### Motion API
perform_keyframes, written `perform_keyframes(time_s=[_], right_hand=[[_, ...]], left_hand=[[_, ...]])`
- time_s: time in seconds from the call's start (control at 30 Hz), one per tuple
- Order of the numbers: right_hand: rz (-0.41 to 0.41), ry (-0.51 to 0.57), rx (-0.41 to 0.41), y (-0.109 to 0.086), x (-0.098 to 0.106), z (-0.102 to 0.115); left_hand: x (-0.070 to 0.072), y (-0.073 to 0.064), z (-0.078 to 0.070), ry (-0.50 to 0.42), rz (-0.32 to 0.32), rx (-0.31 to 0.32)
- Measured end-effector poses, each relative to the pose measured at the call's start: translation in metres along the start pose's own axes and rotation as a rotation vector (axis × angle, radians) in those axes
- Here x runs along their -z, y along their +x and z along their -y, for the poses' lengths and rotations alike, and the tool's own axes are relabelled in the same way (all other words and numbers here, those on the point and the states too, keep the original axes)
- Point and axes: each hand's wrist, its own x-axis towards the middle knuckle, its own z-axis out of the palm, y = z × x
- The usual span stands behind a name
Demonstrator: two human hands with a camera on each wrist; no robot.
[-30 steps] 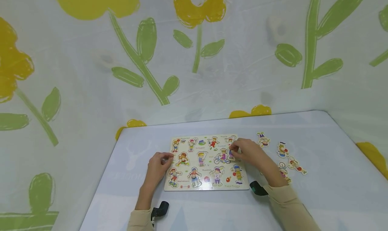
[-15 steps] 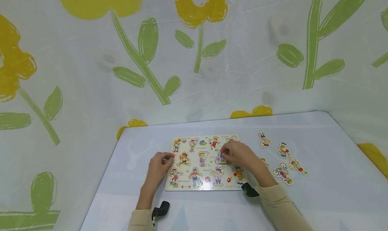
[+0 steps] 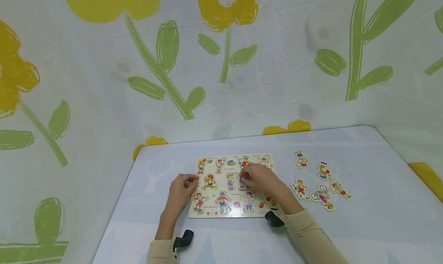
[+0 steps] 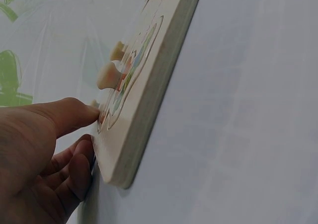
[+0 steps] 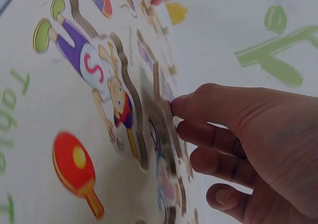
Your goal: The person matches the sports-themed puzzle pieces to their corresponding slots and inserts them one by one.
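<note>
A puzzle piece point(image 3: 242, 184) is closely pinched by the right hand point(image 3: 262, 178) over the board point(image 3: 228, 215).
Likely light and stiff, it is best taken by any hidden knob; the board's left edge is held by the left hand point(image 3: 181, 189).

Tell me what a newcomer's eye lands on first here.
Likely the yellow flowers on the backdrop, high in the head view. Then the puzzle board on the table, the left hand at its left edge, the right hand pinching a piece over it. Five loose pieces lie right of the board.
</note>
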Motion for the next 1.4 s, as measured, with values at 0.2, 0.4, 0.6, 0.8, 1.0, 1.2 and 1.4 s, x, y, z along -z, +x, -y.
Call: perform_keyframes(time_s=[0.2,0.4,0.6,0.8,1.0,1.2,1.4], right_hand=[[0.003,-0.036,0.012,0.007,-0.009,0.009],[-0.004,-0.042,0.017,0.013,-0.014,0.018],[-0.04,-0.066,0.012,0.018,-0.022,0.021],[-0.04,-0.097,-0.006,0.018,-0.027,0.024],[-0.036,-0.117,-0.012,0.018,-0.029,0.027],[-0.029,-0.153,-0.032,0.016,-0.033,0.03],[-0.032,-0.149,-0.041,0.015,-0.034,0.03]], left_hand=[[-0.001,0.0,0.0,-0.001,-0.007,0.006],[-0.001,0.001,0.001,0.004,-0.008,0.008],[-0.001,0.001,0.001,0.006,-0.016,-0.018],[-0.001,0.001,0.002,0.002,-0.008,-0.012],[0.0,0.0,0.002,0.002,-0.003,-0.002],[0.0,0.001,0.001,0.005,0.002,-0.005],[0.0,0.001,0.0,0.002,0.009,0.008]])
